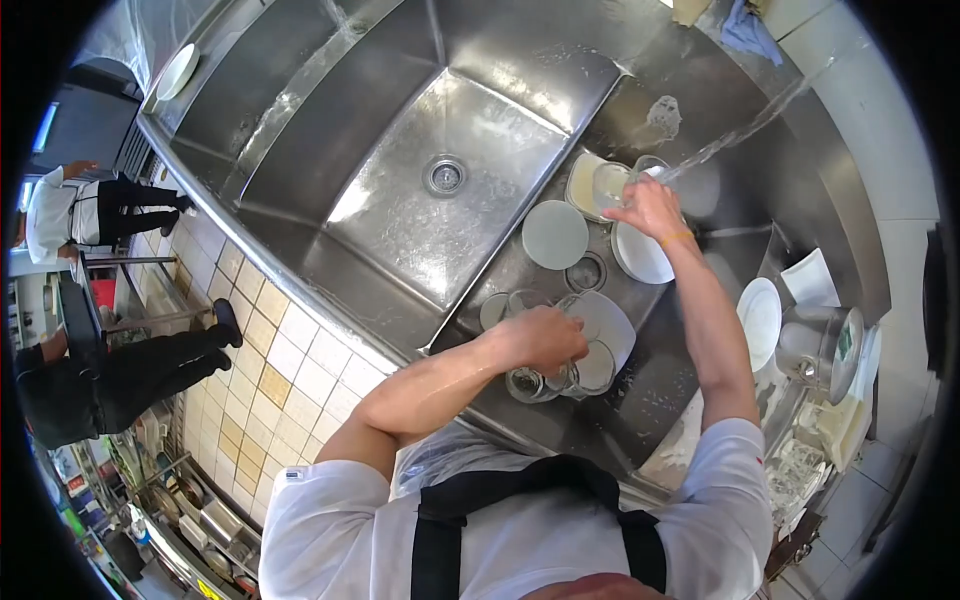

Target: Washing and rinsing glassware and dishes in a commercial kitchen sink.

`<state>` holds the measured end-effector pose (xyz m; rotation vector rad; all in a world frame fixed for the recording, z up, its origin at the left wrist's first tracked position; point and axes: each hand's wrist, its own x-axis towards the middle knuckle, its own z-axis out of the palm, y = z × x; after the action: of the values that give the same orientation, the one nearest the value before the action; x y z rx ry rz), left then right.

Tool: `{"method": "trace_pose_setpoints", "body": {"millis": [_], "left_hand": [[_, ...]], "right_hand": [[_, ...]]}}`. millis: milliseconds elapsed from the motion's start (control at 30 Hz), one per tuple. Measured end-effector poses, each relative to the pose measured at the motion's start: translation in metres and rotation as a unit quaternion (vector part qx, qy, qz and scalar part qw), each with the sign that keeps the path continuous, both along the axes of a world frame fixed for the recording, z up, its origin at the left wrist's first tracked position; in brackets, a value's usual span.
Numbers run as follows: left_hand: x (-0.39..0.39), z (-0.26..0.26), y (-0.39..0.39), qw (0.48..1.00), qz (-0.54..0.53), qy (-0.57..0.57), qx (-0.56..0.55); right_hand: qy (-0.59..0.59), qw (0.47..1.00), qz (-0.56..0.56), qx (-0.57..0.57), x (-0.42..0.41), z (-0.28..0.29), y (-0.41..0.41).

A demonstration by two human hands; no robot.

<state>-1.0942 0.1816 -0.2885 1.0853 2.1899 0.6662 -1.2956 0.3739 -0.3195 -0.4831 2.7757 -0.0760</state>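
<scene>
Water falls in a stream from the upper right onto a clear glass vessel at my right hand, whose fingers close around it. Beside that hand lie a cream-coloured dish, a round pale plate and a white plate in the steel sink basin. My left hand is lowered over several clear glasses and a squarish white plate; its fingertips are curled and partly hidden, so its hold is unclear.
An adjoining steel basin has a drain. White dishes, a clear container and a glass rack stand at the right. A blue cloth lies on the far rim. Two other people stand on the tiled floor at the left.
</scene>
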Motion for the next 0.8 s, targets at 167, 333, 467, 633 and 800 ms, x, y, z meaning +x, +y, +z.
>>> {"method": "trace_pose_setpoints", "body": {"millis": [167,333,467,633,800], "left_hand": [[0.000,0.001,-0.002,0.999,-0.038,0.020,0.029],[0.007,-0.008,0.002,0.998,-0.046,0.041,0.009],[0.007,-0.001,0.007,0.998,-0.053,0.021,0.008],[0.009,-0.007,0.005,0.999,-0.038,-0.006,-0.017],[0.010,-0.007,0.003,0.999,-0.048,0.001,-0.020]], "right_hand": [[0.098,0.994,0.018,0.039,0.004,-0.018,0.023],[-0.026,0.987,-0.133,-0.086,-0.001,-0.007,0.017],[-0.250,0.630,-0.523,-0.517,-0.018,-0.064,0.062],[-0.173,0.238,-0.556,-0.777,-0.016,-0.083,0.002],[-0.073,-0.063,-0.397,-0.913,-0.030,-0.091,0.000]]}}
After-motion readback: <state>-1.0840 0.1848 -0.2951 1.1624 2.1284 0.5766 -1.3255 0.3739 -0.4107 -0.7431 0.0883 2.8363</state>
